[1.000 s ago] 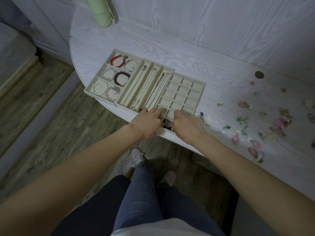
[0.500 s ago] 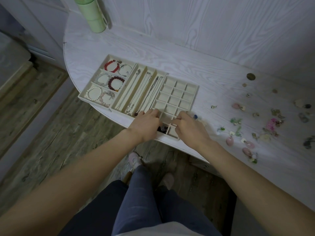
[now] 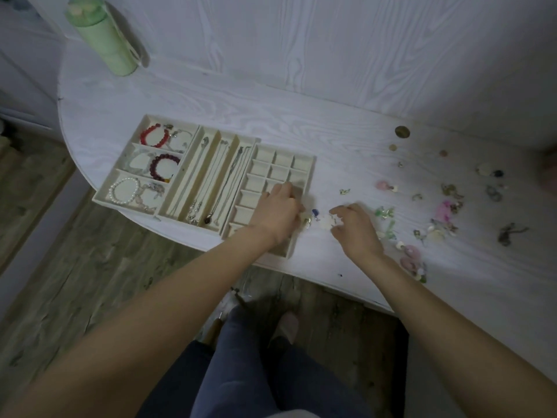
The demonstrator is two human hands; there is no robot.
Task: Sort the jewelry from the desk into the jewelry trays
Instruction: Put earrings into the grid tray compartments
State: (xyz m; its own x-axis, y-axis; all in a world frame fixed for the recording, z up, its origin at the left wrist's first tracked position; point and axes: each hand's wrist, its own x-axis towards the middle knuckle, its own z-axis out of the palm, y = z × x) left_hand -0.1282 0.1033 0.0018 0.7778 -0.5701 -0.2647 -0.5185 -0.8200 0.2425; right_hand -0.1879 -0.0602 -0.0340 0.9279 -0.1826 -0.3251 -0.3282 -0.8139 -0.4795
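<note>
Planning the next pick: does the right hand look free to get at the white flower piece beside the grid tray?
Probably yes. The right hand is already at the white flower piece on the desk, fingertips beside it, nothing lying between. The left hand is over the grid tray, out of its way.

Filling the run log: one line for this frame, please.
left hand over grid tray, grasp unclear | right hand at white flower piece on desk | loose jewelry remains right
</note>
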